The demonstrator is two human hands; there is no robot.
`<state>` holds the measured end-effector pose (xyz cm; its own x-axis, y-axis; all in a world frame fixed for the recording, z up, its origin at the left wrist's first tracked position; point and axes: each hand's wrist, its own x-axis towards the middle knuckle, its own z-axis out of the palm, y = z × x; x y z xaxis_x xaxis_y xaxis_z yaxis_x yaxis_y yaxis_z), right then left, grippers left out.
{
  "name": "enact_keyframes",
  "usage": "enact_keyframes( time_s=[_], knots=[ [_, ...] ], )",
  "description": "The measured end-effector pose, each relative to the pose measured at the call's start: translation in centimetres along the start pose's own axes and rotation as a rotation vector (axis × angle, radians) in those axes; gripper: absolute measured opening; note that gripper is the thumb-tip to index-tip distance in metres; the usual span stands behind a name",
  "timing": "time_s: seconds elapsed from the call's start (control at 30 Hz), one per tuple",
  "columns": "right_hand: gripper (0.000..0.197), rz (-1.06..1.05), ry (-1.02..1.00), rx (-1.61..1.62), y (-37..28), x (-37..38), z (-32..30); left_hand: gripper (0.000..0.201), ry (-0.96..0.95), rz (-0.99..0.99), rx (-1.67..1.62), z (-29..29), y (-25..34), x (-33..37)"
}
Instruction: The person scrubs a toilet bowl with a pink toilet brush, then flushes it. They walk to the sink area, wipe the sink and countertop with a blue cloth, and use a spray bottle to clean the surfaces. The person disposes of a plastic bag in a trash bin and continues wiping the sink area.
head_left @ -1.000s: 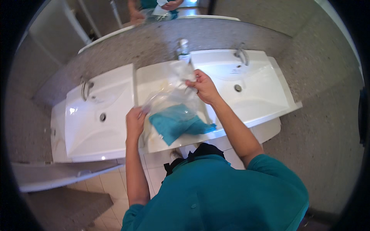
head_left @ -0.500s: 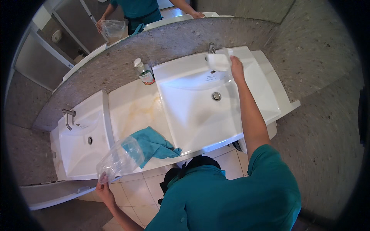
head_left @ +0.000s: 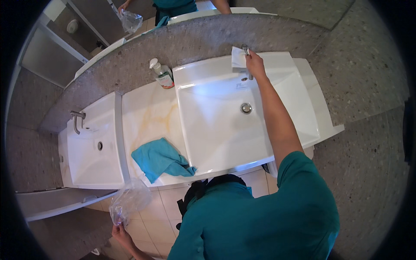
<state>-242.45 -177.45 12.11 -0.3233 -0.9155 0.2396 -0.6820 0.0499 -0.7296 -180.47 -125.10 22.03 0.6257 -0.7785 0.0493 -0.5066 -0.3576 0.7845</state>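
My right hand (head_left: 255,64) is closed at the faucet (head_left: 250,76) of the right sink (head_left: 216,125). It holds a flat white square (head_left: 238,57), perhaps a paper towel or thin pad, against the faucet's upper part. My fingers hide some of both. Low on the left, my left hand (head_left: 121,234) pinches a clear plastic bag (head_left: 132,199), which hangs crumpled in front of the counter. A crumpled teal cloth (head_left: 159,158) lies on the counter near its front edge, between the two sinks.
A pump soap bottle (head_left: 163,74) stands against the wall, left of the right sink. Farther left is a smaller sink (head_left: 93,167) with a metal faucet (head_left: 76,119). Yellowish streaks mark the counter (head_left: 147,108). A mirror (head_left: 143,15) runs along the back wall.
My right hand has moved from just right of the faucet onto it, bringing the white square along. My left hand and the bag have dropped lower, away from the teal cloth.
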Motion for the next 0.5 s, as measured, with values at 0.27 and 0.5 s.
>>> enact_keyframes(
  time_s=[0.27,0.5],
  knots=[
    [0.034,-0.006,0.035,-0.164,-0.9,-4.7,-0.4,0.023,0.015,0.034,0.126,1.1,-2.6,1.9],
    [0.029,-0.028,0.094,-0.236,3.2,-10.7,-1.8,0.024,-0.062,-0.178,0.482,-0.2,-4.5,0.9]
  ],
)
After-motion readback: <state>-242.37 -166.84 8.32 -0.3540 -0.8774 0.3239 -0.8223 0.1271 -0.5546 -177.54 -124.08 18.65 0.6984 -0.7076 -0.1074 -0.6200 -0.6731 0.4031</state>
